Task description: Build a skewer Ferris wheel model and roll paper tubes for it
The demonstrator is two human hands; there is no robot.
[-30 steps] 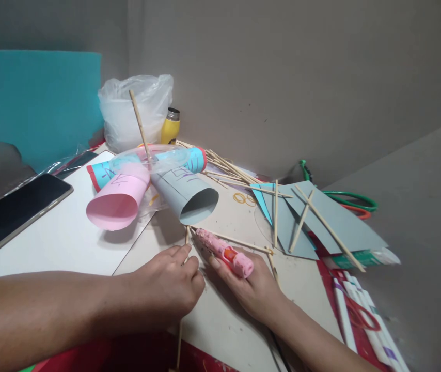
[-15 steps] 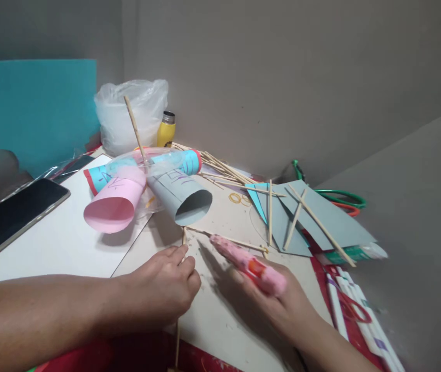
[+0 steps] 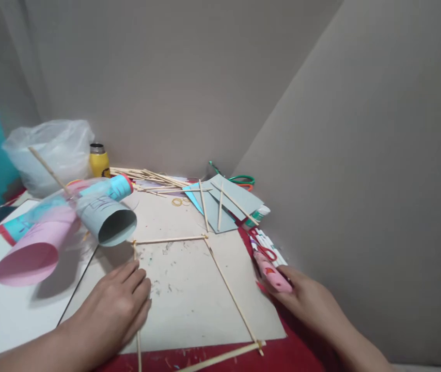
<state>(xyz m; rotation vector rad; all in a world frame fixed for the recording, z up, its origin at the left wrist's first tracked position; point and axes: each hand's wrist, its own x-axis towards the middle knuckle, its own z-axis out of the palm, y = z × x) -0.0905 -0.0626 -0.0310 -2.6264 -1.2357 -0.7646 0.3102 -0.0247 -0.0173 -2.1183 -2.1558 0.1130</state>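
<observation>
Wooden stick frame (image 3: pixel 170 239) lies flat on the grey board (image 3: pixel 189 294) between the two hands, a four-sided outline. Its left side runs straight away from the person and passes under the left hand (image 3: pixel 114 310), which rests palm down with its fingers stretched out, pressing rather than gripping. Its right side slants from the far corner to the near right one, just inside the right hand (image 3: pixel 308 302). That hand is closed around a pink tool (image 3: pixel 271 273) lying roughly parallel to that stick and clear of it. Paper tubes (image 3: pixel 108 225) lie beyond the left hand, and loose sticks (image 3: pixel 146 176) lie beyond the frame.
</observation>
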